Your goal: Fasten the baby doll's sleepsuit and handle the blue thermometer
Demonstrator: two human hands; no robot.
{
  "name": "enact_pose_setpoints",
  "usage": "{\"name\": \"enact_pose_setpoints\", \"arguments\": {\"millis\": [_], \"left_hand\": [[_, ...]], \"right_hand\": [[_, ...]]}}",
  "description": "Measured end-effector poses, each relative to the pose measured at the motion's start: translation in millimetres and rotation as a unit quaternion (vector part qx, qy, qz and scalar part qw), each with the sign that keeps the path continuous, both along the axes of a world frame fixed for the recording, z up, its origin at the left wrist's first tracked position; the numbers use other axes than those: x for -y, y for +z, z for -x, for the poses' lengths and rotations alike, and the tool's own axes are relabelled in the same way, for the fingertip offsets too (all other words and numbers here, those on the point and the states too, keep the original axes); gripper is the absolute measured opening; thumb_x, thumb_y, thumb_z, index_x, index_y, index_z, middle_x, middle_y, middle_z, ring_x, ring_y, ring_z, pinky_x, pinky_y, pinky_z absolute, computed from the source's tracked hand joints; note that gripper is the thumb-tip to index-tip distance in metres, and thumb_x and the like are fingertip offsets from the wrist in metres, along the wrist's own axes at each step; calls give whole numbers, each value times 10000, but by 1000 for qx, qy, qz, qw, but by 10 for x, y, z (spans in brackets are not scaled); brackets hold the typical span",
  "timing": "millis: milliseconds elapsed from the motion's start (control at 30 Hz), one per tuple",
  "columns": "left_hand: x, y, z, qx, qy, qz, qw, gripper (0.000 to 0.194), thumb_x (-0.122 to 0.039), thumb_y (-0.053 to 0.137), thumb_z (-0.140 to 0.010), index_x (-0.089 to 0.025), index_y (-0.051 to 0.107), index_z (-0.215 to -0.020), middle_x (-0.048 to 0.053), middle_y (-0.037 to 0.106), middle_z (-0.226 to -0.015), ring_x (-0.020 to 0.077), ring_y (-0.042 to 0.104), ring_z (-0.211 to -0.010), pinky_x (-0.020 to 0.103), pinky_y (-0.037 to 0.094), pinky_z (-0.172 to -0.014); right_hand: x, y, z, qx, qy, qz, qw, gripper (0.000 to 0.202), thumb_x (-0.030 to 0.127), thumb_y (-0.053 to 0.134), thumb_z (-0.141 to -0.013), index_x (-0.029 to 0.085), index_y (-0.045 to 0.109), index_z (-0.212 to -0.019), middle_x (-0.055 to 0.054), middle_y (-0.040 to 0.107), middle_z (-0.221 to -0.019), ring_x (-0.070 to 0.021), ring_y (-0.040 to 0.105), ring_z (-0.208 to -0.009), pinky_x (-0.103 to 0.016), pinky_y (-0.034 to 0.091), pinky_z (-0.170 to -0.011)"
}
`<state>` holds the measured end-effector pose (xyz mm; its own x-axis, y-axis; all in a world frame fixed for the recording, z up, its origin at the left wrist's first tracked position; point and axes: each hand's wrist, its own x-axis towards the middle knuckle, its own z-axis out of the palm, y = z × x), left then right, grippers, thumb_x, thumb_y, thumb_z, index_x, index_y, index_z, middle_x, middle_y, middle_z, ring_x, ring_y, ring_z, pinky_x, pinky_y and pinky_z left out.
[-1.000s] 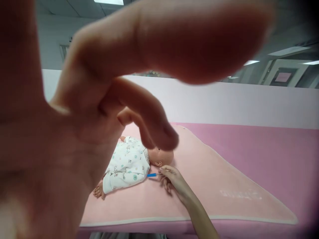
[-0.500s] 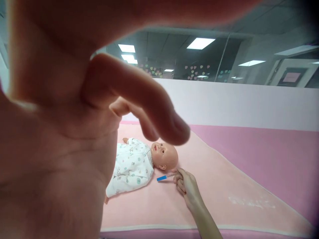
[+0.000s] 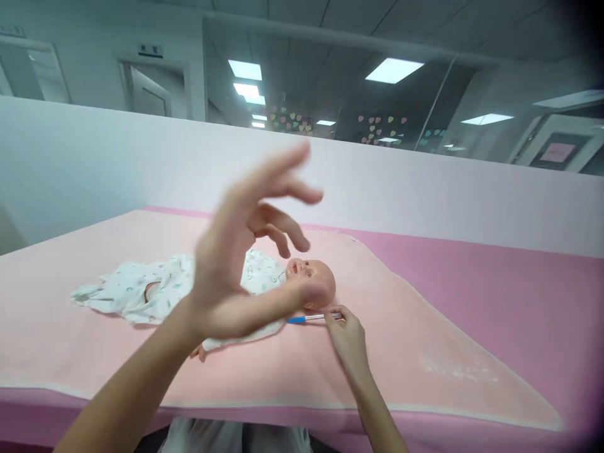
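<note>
The left hand hovers mid-frame, blurred, fingers spread and holding nothing, hiding part of the baby doll in a white patterned sleepsuit on the pale pink blanket. The right hand pinches a slim blue-tipped thermometer just below the doll's head.

Single head cam, looking forward and slightly down across the mat. Close range (left hand blurred near lens). Far wall behind.

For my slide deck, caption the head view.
Right hand holds a thermometer beside a doll; left hand raised, open.
</note>
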<state>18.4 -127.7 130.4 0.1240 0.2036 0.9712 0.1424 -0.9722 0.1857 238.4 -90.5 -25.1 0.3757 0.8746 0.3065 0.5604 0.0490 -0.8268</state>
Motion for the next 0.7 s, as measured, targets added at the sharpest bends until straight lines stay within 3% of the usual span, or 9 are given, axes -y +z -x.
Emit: {"name": "enact_pose_setpoints", "arguments": {"millis": [33, 100, 233, 333, 433, 567, 700], "left_hand": [[-108, -63, -24, -14, -7, 7, 1000, 476, -309, 556, -785, -254, 397, -1230, 28, 517, -1075, 121, 565, -735, 273, 497, -599], [-413, -286, -58, -78, 75, 48, 993, 243, -250, 492, -823, -210, 530, -1059, 32, 565, -969, 121, 557, -745, 264, 480, -627], [-1025, -897, -68, -243, 227, 72, 940, 193, -217, 506, -795, -201, 573, -975, 50, 599, -903, 184, 555, -811, 308, 440, -667], [-1209, -1207, -25, -297, 254, 81, 917, 132, -239, 505, -789, -200, 621, -838, 47, 602, -767, 188, 549, -734, 303, 409, -629], [-1221, -1309, 34, -303, 226, 101, 920, 153, -269, 503, -790, -223, 646, -821, 35, 609, -738, 184, 550, -729, 292, 399, -637], [-1220, -1322, 67, -268, 190, 136, 935, 148, -285, 523, -779, -241, 651, -839, 19, 633, -783, 181, 559, -748, 290, 400, -665], [-1226, -1340, 64, -238, 165, 159, 944, 120, -269, 534, -777, -236, 647, -799, 8, 640, -799, 171, 567, -763, 282, 408, -678]], "right_hand": [[-3, -10, -4, 3, -3, -5, 1000, 174, 362, 454, -668, 203, 524, -647, -35, 576, -643, -198, 524, -647, -283, 387, -608], [-9, -31, -14, 8, -2, -13, 1000, 181, 365, 436, -679, 206, 491, -614, -24, 556, -616, -189, 513, -630, -268, 378, -587], [3, -49, -20, 55, 9, 13, 998, 182, 338, 395, -714, 212, 460, -600, 2, 516, -570, -159, 484, -565, -234, 336, -518], [30, -46, 14, 127, -17, 52, 990, 181, 298, 374, -733, 214, 458, -597, 7, 500, -544, -143, 461, -519, -220, 284, -474], [50, -50, 87, 207, -51, 93, 973, 180, 273, 380, -743, 211, 478, -605, -20, 547, -580, -152, 480, -536, -228, 249, -459], [53, -84, 180, 263, -72, 119, 955, 161, 256, 400, -762, 205, 508, -654, -38, 584, -653, -156, 507, -563, -236, 248, -461], [50, -128, 180, 313, -101, 40, 943, 125, 238, 427, -770, 198, 537, -727, -62, 584, -784, -200, 533, -732, -250, 303, -501]]}}
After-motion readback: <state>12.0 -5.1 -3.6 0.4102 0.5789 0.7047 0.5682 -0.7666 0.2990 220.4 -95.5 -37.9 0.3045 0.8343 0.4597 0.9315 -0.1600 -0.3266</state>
